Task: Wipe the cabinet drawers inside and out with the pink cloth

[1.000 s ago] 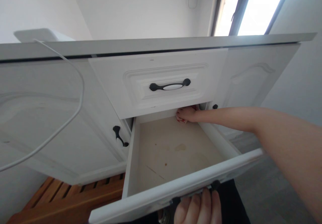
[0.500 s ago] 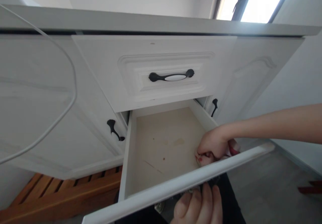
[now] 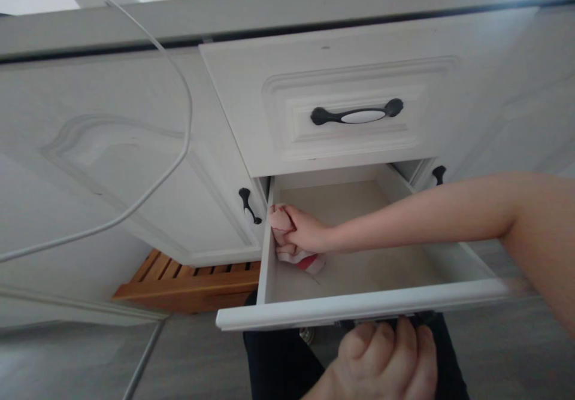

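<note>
A white drawer [image 3: 341,304] is pulled out of the cabinet beneath a closed upper drawer. My right hand [image 3: 309,231] reaches across it and is closed on a crumpled pale cloth [image 3: 282,221] with red marks. That cloth presses against the inside of the drawer's left wall, and one end of it hangs toward the drawer floor. Below the front panel, my left hand [image 3: 389,355] has its fingers curled around the drawer's dark handle [image 3: 422,317], which is mostly hidden.
The upper drawer carries a black-and-white handle [image 3: 357,114]. A white cable [image 3: 186,124] runs down from the countertop [image 3: 269,14] past the left cabinet door. A slatted wooden stand [image 3: 193,286] sits low at the left. My legs [image 3: 278,364] are under the drawer.
My right hand has moved with the cloth from the drawer's front right corner to its left wall. My left hand stays at the handle. The camera view has shifted left.
</note>
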Available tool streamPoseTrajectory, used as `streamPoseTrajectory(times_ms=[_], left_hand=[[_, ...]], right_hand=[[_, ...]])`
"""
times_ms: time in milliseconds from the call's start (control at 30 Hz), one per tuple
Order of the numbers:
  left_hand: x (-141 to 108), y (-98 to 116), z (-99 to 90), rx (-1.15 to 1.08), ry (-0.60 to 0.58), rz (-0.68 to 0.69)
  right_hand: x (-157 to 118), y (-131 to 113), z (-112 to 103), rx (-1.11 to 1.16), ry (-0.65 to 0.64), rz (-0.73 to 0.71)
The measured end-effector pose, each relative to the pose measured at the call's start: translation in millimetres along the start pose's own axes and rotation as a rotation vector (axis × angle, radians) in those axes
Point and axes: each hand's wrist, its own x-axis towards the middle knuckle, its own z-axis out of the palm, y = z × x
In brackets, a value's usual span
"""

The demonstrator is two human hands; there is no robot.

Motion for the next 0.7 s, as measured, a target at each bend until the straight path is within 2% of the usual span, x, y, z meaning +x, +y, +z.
streamPoseTrajectory(times_ms=[67,100,233,300,433,533,600,700], left_hand=[[-1,-2,-1.0,0.007,-0.031,0.03],[-1,-2,-0.4,0.007,-0.043,0.042],[-4,1,7.7,-0.004,0.042,0.018],[-5,3,10.8,-0.003,0.099,-0.017],[-3,3,7.6,0.001,0.054,-0.017],[-1,1,4.0,0.001,0.017,0.009],[-2,1,4.3,0.002,0.008,0.012],[-2,1,6.4,-0.007,0.011,0.018]], right_hand=[[-4,-3,19,0.078,-0.034,0.105],[-11,-5,24,0.129,-0.091,0.101],[-44,-13,16,0.336,-0.434,-0.213],[-51,-20,4,0.42,-0.535,-0.256],[-44,-40,-21,0.472,-0.756,-0.185],[-34,-51,-35,0.427,-0.94,-0.001],[-29,-52,-39,0.459,-1.038,0.091],[-25,-45,-41,0.51,-1.163,0.152]])
